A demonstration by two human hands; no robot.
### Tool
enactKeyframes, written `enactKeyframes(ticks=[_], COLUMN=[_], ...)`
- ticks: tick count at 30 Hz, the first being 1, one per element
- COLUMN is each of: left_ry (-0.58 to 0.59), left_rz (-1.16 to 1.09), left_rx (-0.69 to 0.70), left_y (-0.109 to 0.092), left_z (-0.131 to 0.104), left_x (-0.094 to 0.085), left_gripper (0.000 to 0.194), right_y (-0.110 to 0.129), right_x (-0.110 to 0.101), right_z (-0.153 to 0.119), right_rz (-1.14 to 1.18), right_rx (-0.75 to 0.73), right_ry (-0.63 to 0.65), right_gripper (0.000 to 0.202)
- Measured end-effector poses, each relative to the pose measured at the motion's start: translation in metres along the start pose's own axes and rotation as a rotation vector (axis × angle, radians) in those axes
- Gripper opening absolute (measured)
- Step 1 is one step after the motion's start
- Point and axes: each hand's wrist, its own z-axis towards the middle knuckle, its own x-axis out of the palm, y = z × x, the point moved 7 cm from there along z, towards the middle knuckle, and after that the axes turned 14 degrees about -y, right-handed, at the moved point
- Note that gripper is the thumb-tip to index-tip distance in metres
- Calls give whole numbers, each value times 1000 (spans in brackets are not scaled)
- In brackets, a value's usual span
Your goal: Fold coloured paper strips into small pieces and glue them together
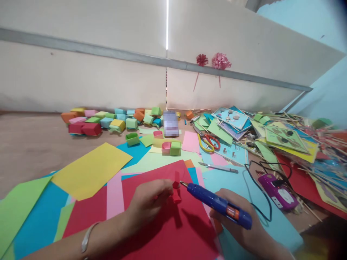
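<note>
Between the fingertips of my left hand [151, 198], which wears a silvery bangle, is a small folded red paper piece [176, 195] with flaps sticking out. My right hand [238, 220] grips a thick blue pen-shaped tool [211, 198] with an orange window in its barrel. The tool's pointed metal tip is right beside the red paper piece; I cannot tell whether they touch. Beneath both hands lies a large red paper sheet [162, 224], with their shadows on it.
Small coloured paper boxes [119, 124] cluster along the wall. Scissors [207, 142], a craft knife [219, 168] and a phone [170, 123] lie ahead. At right are a purple device [279, 193] with a black cord, cards [230, 117] and loose sticks. Two paper flowers [221, 61] hang above.
</note>
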Motion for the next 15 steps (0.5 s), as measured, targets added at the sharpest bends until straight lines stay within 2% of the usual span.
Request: enactKeyframes(ticks=[6, 15], left_ry=[16, 18], left_rz=[24, 46], left_rx=[36, 80], left_y=[-4, -6], left_z=[-1, -3], left_x=[0, 2], left_gripper=[25, 26], right_y=[5, 7], right_x=[1, 8], right_z=[1, 3], right_rz=[-140, -161], right_rx=[-113, -202], right_ry=[-50, -26], right_gripper=[30, 33])
